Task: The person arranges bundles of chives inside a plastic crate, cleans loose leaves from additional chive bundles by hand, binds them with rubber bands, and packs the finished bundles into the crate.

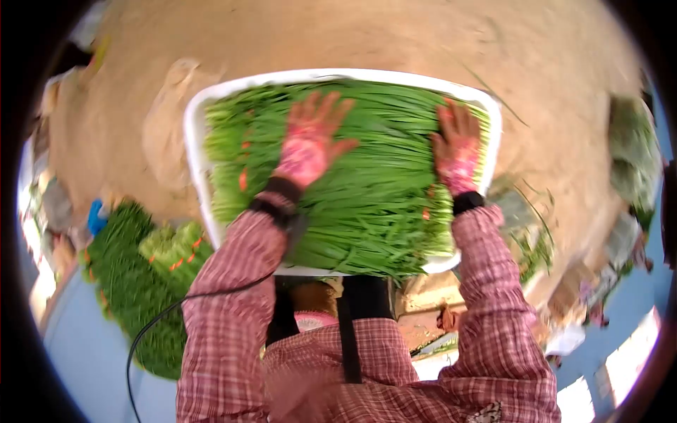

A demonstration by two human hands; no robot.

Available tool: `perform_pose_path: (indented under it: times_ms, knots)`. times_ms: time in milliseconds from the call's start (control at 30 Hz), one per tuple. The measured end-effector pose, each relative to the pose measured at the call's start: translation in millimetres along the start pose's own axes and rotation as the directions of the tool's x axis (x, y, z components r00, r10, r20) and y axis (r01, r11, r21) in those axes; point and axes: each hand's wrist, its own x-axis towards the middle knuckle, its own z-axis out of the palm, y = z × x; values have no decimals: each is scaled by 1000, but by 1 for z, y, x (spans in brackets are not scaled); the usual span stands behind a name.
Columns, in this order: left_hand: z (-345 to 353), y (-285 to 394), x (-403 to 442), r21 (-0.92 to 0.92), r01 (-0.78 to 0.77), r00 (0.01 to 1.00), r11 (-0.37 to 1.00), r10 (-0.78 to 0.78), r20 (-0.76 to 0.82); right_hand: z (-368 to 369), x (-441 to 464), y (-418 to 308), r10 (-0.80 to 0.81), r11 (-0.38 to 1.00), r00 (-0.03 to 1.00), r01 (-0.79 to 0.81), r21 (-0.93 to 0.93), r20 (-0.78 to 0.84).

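- The left hand point(310, 141) has its fingers spread wide, with gaps between them, and its thumb sticks out to the right. It grips nothing.
- That hand lies flat, palm down, on the long green leaves point(381, 166), left of the middle. It looks a bit blurry.
- The right hand point(458, 144) has its fingers a little apart, with its thumb out to the left. It looks palm down on the leaves too, and no bunch shows in its grip.
- This hand is near the right side of the big white tub point(338, 74).
- The fingers of both hands point up, away from the body. Pink and white gloves point(305, 155) cover the backs of the hands, but the fingers poke out.
- Both arms reach forward in checked pink sleeves point(229, 282), well apart, with dark bands point(468, 202) at the wrists.
- The leaves fill the tub, lying sideways, with orange ties point(244, 179) round some bunches.
- A thin black cord point(211, 292) crosses the left sleeve.
- More green bunches point(134, 275) lie to the lower left, outside the tub.
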Motion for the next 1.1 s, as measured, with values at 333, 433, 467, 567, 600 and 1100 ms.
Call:
perform_pose_path:
  times_ms: [333,433,467,567,600,1100]
  knots:
    - [10,1,-21,-232,102,970,967,-149,-193,20,0,24,-212,959,977,204,-196,-21]
    - [-29,13,-71,-406,185,869,895,-342,-358,18,5,47,-108,994,991,110,-22,79]
    - [-59,7,-111,-482,191,834,855,-401,-380,7,5,25,-152,988,988,152,-37,-2]
    - [-75,-18,-235,-639,340,650,690,-664,-371,-21,0,-88,-205,977,978,204,64,21]
    - [-76,-27,-278,-709,419,574,568,-770,-278,-20,-8,-133,-318,935,948,316,159,-9]
    - [63,-82,-695,-906,406,113,-116,-978,176,302,-223,-799,-979,18,-62,921,390,193]
